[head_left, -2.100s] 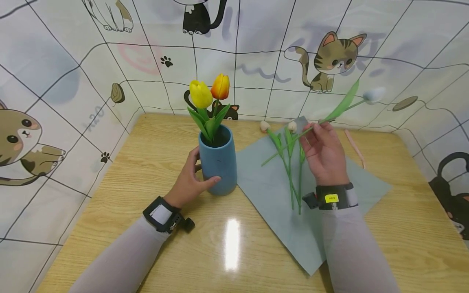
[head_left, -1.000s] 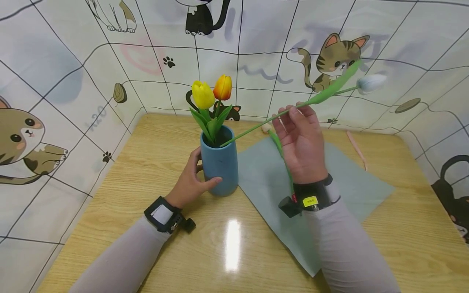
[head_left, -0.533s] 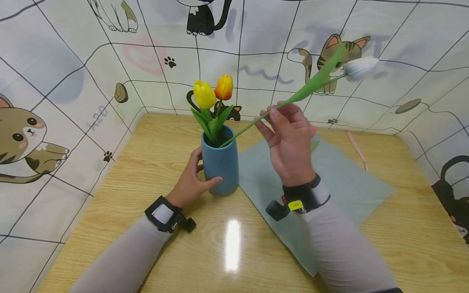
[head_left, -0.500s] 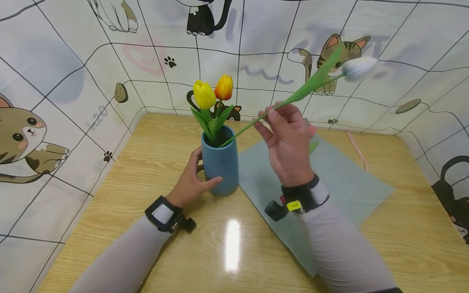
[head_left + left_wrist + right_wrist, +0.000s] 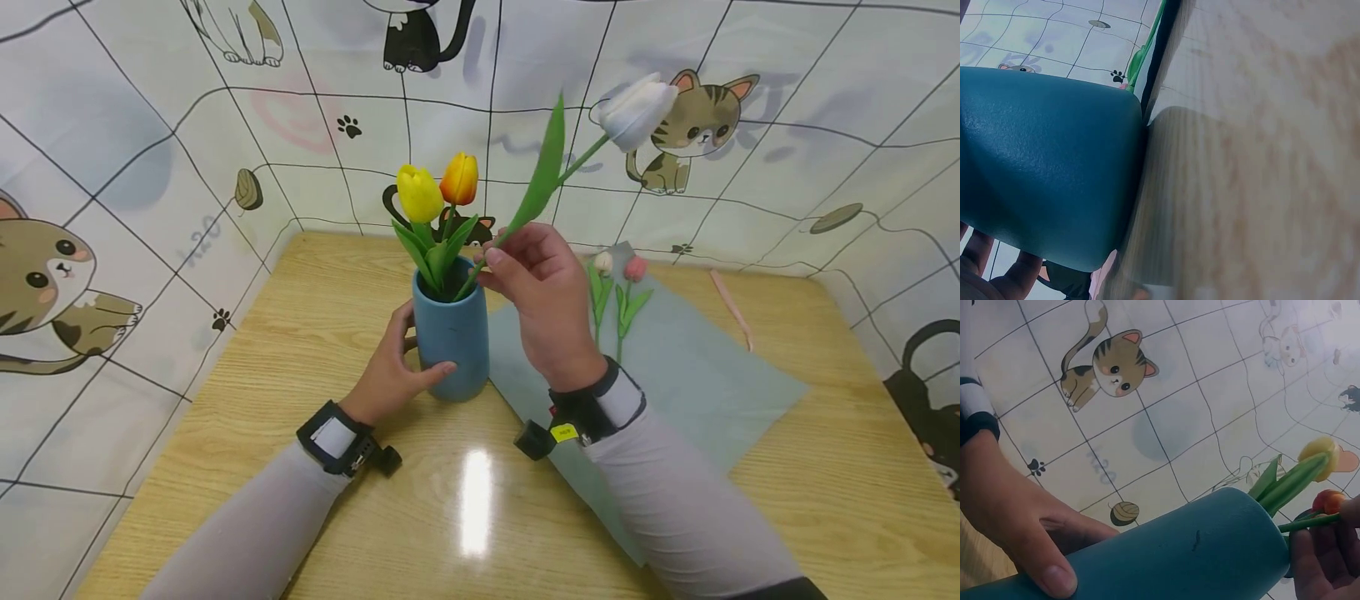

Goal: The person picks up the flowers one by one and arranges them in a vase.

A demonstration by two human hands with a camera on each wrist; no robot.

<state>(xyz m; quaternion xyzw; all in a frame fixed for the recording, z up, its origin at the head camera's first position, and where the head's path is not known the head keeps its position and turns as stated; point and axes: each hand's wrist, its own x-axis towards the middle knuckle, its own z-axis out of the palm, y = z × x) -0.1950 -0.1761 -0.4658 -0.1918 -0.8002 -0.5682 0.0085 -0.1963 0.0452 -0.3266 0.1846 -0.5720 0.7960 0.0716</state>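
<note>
A blue vase stands upright on the wooden table, and my left hand grips its left side with the thumb across the front. Inside it are a yellow tulip and an orange-red tulip. My right hand pinches the stem of a white tulip just above the vase's rim. That stem's lower end is inside the mouth, and its bloom leans up to the right. In the right wrist view, the fingers hold the green stem beside the vase mouth.
On grey-green paper to the right lie a cream tulip and a pink tulip; my right hand and arm may hide more. A pink strip lies past them. Cat-printed cloth rises behind and beside the table.
My right hand has carried the white tulip leftward from over the paper, put its stem end into the vase mouth and tilted it more upright. My left hand stays on the vase.
</note>
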